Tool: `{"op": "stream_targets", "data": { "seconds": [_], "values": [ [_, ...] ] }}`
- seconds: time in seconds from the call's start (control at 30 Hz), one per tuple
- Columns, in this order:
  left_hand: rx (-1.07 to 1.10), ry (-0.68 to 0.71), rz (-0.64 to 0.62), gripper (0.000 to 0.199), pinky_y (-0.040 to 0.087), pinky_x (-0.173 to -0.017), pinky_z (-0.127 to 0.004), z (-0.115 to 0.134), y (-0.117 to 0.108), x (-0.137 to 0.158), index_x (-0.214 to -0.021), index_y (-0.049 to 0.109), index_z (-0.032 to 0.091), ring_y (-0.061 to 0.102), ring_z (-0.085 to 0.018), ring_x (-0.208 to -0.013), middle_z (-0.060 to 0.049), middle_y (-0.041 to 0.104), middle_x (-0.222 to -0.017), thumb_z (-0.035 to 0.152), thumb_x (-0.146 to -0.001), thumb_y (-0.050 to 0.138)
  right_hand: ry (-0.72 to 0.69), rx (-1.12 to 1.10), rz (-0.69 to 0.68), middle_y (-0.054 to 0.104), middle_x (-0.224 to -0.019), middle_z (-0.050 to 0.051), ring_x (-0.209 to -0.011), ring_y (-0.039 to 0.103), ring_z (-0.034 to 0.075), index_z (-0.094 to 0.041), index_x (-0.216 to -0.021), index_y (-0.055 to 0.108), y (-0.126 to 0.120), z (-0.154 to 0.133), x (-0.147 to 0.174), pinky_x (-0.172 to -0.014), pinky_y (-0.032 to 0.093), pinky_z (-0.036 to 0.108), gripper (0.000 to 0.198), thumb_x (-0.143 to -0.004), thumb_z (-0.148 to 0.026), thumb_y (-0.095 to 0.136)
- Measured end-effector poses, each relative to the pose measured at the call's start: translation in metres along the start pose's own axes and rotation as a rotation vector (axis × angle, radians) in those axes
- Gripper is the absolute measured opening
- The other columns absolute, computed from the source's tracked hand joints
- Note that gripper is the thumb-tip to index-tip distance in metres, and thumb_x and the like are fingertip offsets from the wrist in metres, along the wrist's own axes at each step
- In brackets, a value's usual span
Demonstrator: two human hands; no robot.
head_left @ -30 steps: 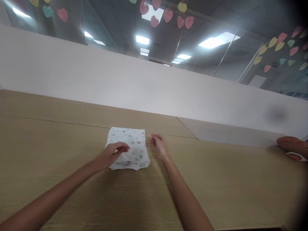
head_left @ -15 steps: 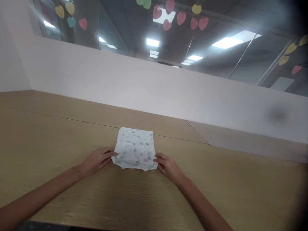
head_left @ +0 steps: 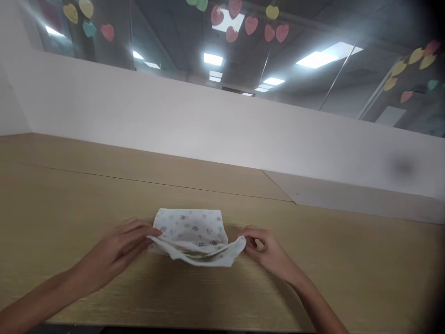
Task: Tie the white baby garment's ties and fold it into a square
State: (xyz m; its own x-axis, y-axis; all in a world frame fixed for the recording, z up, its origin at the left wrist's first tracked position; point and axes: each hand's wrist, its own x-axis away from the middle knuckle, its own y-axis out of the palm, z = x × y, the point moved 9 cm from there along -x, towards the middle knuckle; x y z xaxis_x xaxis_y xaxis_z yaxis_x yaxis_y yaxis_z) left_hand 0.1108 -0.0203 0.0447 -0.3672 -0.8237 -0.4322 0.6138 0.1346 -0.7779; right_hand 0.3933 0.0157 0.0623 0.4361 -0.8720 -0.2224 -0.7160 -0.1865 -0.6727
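A white cloth (head_left: pixel 194 222) with small dark and green prints lies folded on the wooden table, in front of me. Its near edge is lifted and sags in the middle, showing a gap between the layers. My left hand (head_left: pixel 121 248) pinches the near left corner between thumb and fingers. On the other side, my right hand (head_left: pixel 266 253) grips the near right corner with its fingertips, raised a little off the tabletop. The far part of the cloth rests flat. Both hands are slightly blurred.
The wooden tabletop (head_left: pixel 86 208) has a thin seam across it and a grey panel (head_left: pixel 347 199) at the back right. Behind it rises a white wall (head_left: pixel 174 116), with a window above bearing several heart-shaped paper notes (head_left: pixel 251 25).
Both hands have raised the cloth's near corners and drawn them toward me, the right hand also outward. The cloth lay flat before; now its near edge is up. The view has shifted slightly.
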Motion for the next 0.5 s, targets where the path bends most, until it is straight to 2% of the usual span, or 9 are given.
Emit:
{"op": "stream_targets", "data": {
  "seconds": [0.1, 0.2, 0.33, 0.4, 0.5],
  "values": [
    [0.129, -0.192, 0.021, 0.034, 0.046, -0.078, -0.028, -0.029, -0.008, -0.020, -0.109, 0.062, 0.032, 0.058, -0.020, -0.092, -0.001, 0.065, -0.105, 0.047, -0.083, 0.046, 0.079, -0.124, 0.059, 0.061, -0.072, 0.002, -0.062, 0.051, 0.014, -0.020, -0.099, 0.068, -0.008, 0.011, -0.022, -0.054, 0.039, 0.023, 0.028, -0.074, -0.023, 0.056],
    [0.241, -0.337, 0.009, 0.048, 0.047, -0.073, -0.029, -0.072, 0.005, -0.046, -0.110, 0.062, 0.024, 0.059, -0.021, -0.085, -0.004, 0.068, -0.095, 0.056, -0.078, 0.047, 0.194, -0.221, 0.116, 0.059, -0.070, 0.001, -0.062, 0.052, 0.012, -0.017, -0.103, 0.064, -0.005, 0.038, -0.060, -0.053, 0.038, 0.021, 0.035, -0.068, -0.018, 0.058],
    [0.353, -0.421, 0.066, 0.055, 0.047, -0.072, -0.031, -0.124, 0.034, -0.068, -0.100, 0.066, 0.016, 0.061, -0.024, -0.084, -0.008, 0.069, -0.090, 0.060, -0.069, 0.053, 0.421, -0.305, 0.078, 0.052, -0.057, -0.002, -0.046, 0.043, 0.008, -0.011, -0.096, 0.060, 0.023, 0.086, -0.102, -0.042, 0.030, 0.019, 0.034, -0.063, -0.010, 0.053],
    [0.381, -0.452, 0.086, 0.056, 0.047, -0.072, -0.032, -0.141, 0.046, -0.069, -0.099, 0.066, 0.015, 0.061, -0.024, -0.083, -0.008, 0.069, -0.089, 0.060, -0.067, 0.054, 0.460, -0.312, 0.118, 0.051, -0.056, -0.003, -0.043, 0.040, 0.007, -0.011, -0.088, 0.059, 0.033, 0.103, -0.113, -0.039, 0.027, 0.018, 0.029, -0.061, -0.009, 0.051],
    [0.374, -0.479, 0.073, 0.056, 0.047, -0.074, -0.032, -0.152, 0.056, -0.064, -0.102, 0.064, 0.015, 0.061, -0.024, -0.084, -0.008, 0.069, -0.089, 0.059, -0.069, 0.052, 0.463, -0.327, 0.165, 0.048, -0.054, -0.004, -0.041, 0.039, 0.006, -0.011, -0.085, 0.057, 0.044, 0.120, -0.116, -0.038, 0.024, 0.019, 0.024, -0.062, -0.010, 0.051]
  ]
}}
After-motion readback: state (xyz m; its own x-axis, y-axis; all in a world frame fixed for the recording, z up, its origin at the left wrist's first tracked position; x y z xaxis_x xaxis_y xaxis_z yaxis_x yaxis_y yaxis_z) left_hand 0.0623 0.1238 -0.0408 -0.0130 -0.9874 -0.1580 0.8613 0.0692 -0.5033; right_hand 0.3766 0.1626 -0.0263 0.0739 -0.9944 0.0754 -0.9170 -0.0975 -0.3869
